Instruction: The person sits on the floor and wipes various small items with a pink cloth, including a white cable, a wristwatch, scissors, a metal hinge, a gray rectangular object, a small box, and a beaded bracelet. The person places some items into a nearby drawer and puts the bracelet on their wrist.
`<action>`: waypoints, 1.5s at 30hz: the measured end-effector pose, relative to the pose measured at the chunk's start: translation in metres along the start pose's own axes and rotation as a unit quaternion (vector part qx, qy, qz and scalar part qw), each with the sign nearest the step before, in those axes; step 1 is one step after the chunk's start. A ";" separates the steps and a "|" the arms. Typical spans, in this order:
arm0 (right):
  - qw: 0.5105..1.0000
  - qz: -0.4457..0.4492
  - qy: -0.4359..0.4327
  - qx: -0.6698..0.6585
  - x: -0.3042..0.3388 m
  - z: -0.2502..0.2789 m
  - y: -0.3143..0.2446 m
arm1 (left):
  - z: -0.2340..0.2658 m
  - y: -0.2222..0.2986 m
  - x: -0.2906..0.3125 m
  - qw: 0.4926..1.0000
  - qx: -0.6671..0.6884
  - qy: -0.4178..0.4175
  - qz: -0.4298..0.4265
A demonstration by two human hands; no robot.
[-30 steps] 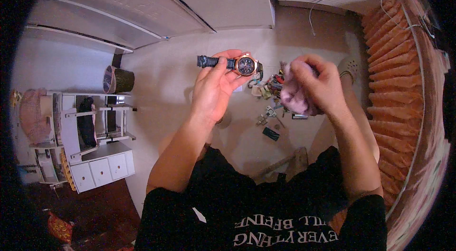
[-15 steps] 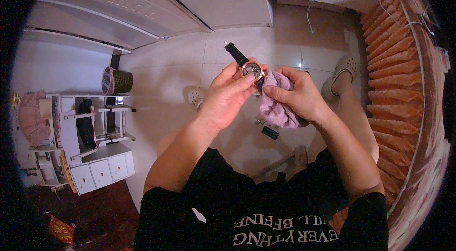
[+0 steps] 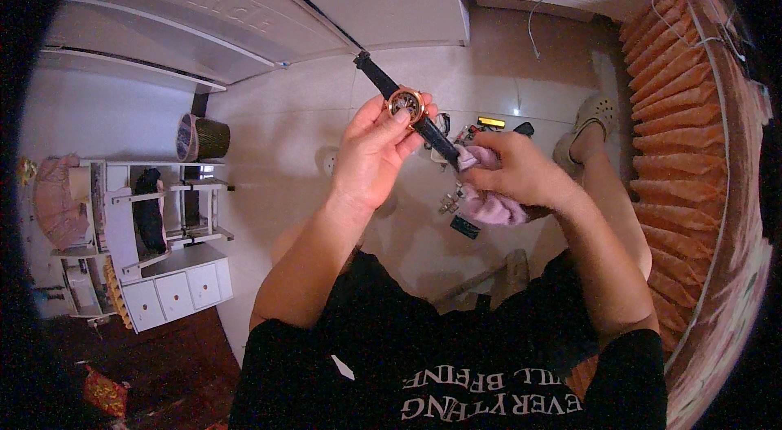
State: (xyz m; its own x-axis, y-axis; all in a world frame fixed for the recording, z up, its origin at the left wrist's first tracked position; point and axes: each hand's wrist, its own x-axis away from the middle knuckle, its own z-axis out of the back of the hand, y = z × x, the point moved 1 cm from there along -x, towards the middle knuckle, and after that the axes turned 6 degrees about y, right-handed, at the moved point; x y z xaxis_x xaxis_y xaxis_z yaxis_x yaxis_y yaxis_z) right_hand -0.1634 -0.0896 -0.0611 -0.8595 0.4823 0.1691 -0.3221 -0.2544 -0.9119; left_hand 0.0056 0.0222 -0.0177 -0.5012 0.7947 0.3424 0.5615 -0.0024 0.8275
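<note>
Right now I judge the wiping of the wristwatch (image 3: 406, 103) to be under way, not finished: the rose-gold case faces up toward the camera, and the pink cloth (image 3: 489, 202) sits on the lower part of the dark strap, not on the case. Whether the glass is already clean I cannot tell from this view. The upper strap sticks out free above the case, untouched by the cloth.

My left hand (image 3: 371, 157) holds the watch up in the air over the tiled floor (image 3: 277, 145), fingers (image 3: 399, 122) curled narrow around the case and thumb pressed near the dial's edge. My right hand (image 3: 521, 173) is closed on the cloth, fingers bunched tight, pinching the strap through the fabric just beside the left hand. Small tools and parts (image 3: 464, 214) lie scattered on the floor below both hands.
</note>
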 end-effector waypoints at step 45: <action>0.925 0.136 0.256 0.246 -0.004 0.013 -0.014 | -0.006 -0.020 0.002 0.995 -0.068 -0.035 0.058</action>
State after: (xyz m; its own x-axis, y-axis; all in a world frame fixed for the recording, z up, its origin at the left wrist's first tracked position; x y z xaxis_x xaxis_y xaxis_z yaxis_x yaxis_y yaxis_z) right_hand -0.1603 -0.0985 -0.0441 -0.6759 0.6463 -0.3543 -0.3719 -0.7141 -0.5931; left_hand -0.0110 0.0202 -0.0311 -0.3883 0.8244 0.4118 0.5158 -0.1759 0.8384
